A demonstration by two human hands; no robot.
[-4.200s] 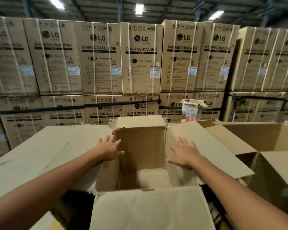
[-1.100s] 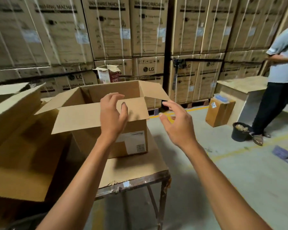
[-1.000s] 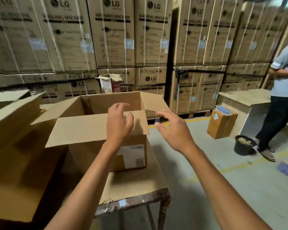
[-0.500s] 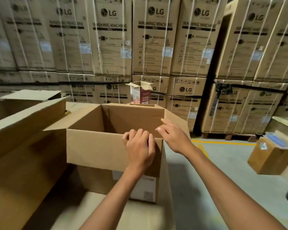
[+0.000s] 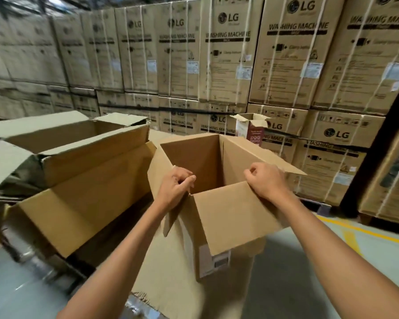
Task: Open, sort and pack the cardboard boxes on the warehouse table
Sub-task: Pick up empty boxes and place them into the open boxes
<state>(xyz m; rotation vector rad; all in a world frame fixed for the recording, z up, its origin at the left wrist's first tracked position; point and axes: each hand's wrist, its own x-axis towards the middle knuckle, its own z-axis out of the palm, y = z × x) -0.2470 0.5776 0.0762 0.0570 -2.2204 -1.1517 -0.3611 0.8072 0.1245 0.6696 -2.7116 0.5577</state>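
Note:
An open brown cardboard box (image 5: 230,217) with a white label stands in front of me on a cardboard-covered table (image 5: 171,284). Its inside looks empty as far as I can see. My left hand (image 5: 175,187) grips the box's left rim near the front corner, fingers curled over the edge. My right hand (image 5: 266,180) grips the right rim where the side flap folds out. The front flap hangs down toward me.
A larger open cardboard box (image 5: 78,180) lies to the left on the table, its flap touching the smaller box. A small open printed carton (image 5: 251,130) stands behind. Strapped washing machine cartons (image 5: 228,61) wall the background. Concrete floor with yellow lines (image 5: 350,236) lies right.
My view has swung left and nearer. Both hands moved from the front flap and right corner to grip the box's left and right rims; the box has turned slightly.

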